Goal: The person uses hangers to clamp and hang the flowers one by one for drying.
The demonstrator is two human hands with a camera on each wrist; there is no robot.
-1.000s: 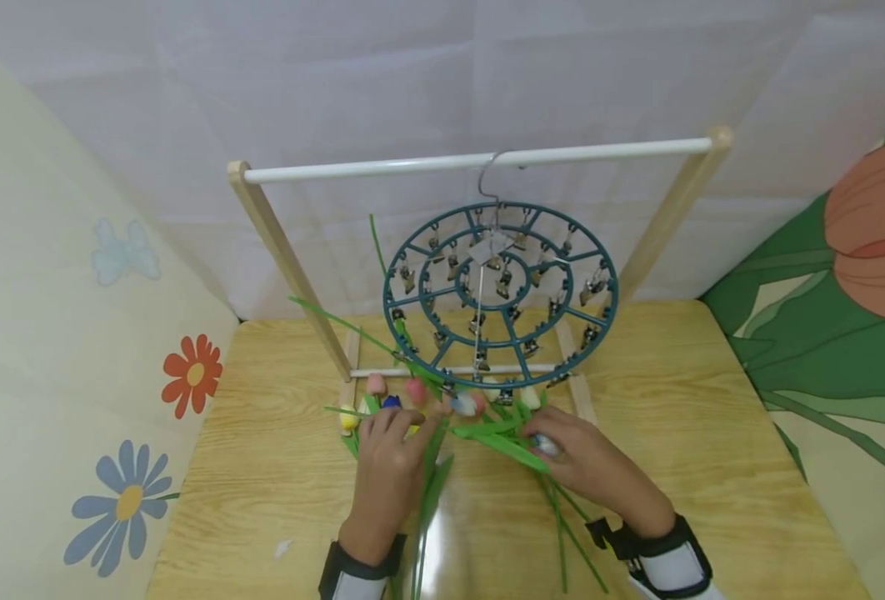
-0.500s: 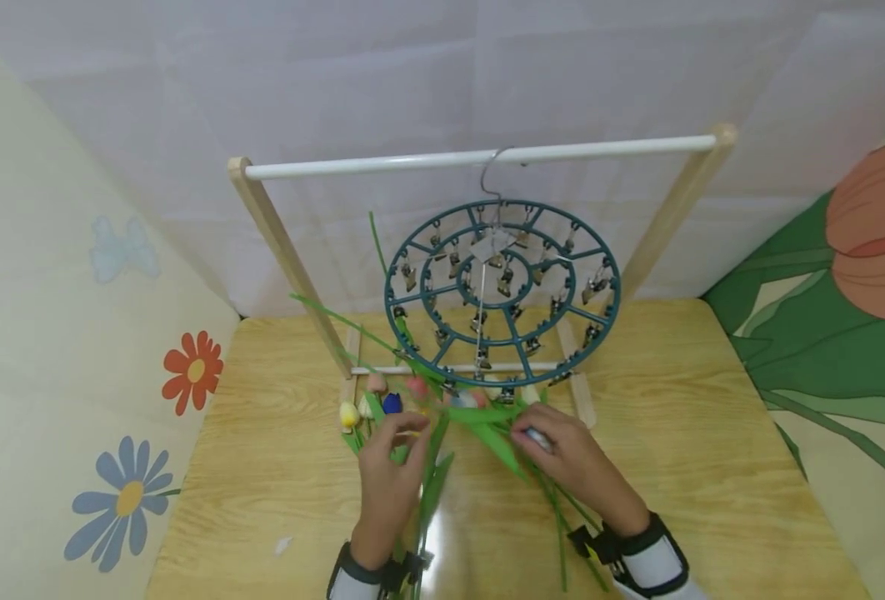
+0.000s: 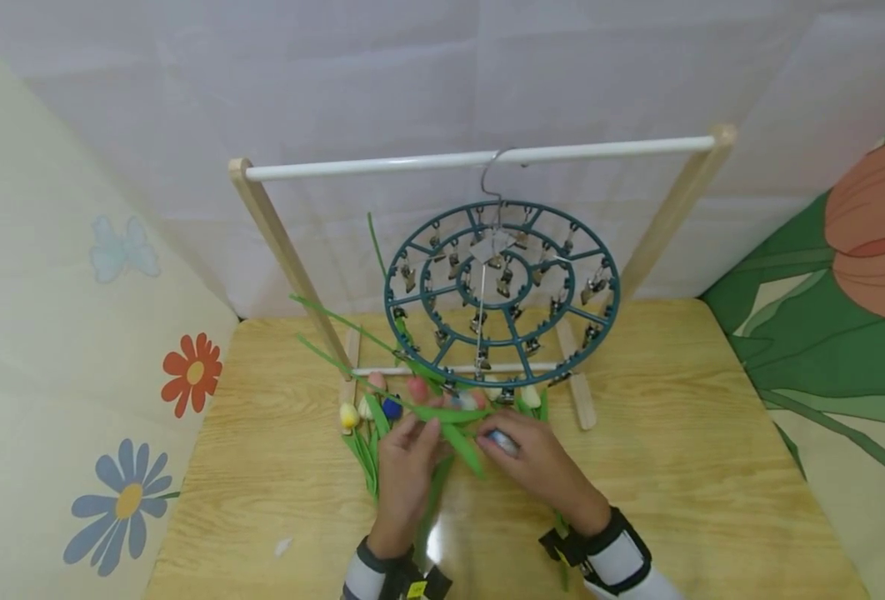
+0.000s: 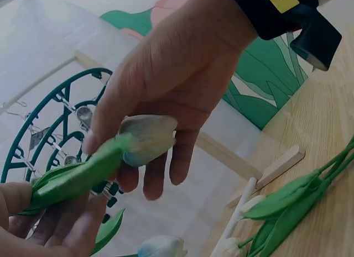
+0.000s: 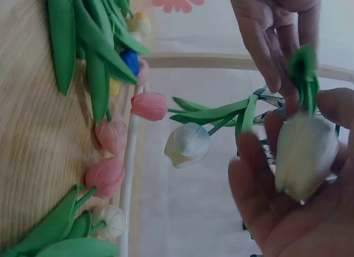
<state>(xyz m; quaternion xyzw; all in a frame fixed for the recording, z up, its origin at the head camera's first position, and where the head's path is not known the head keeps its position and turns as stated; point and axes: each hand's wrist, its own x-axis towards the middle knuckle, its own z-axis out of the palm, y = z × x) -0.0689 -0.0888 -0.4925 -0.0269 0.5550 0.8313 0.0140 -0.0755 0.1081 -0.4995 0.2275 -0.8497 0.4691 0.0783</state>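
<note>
An artificial tulip with a whitish-blue head (image 3: 502, 442) is between my two hands. My right hand (image 3: 546, 468) pinches it just below the head, which lies against the palm in the left wrist view. My left hand (image 3: 407, 468) pinches the green leaf and stem, with the thumb on top and the fingers beneath the leaf (image 4: 72, 185). The stem runs out to the left past that hand. Right behind the hands is a round teal clip hanger (image 3: 513, 342). Another whitish-blue tulip (image 5: 188, 145) and a pink tulip (image 5: 149, 106) are beside its clips in the right wrist view.
The hanger hooks over the white bar (image 3: 382, 167) of a wooden-legged rack. Yellow (image 3: 348, 415), dark blue (image 3: 392, 407), pink and white tulips lie around the rack's foot on the wooden table (image 3: 675, 467). A white scrap (image 3: 282, 547) lies at front left.
My right hand has moved left with the tulip, and my left hand has come right to meet it. The tulip's stem now points out to the left, and the left fingers have closed on its leaf.
</note>
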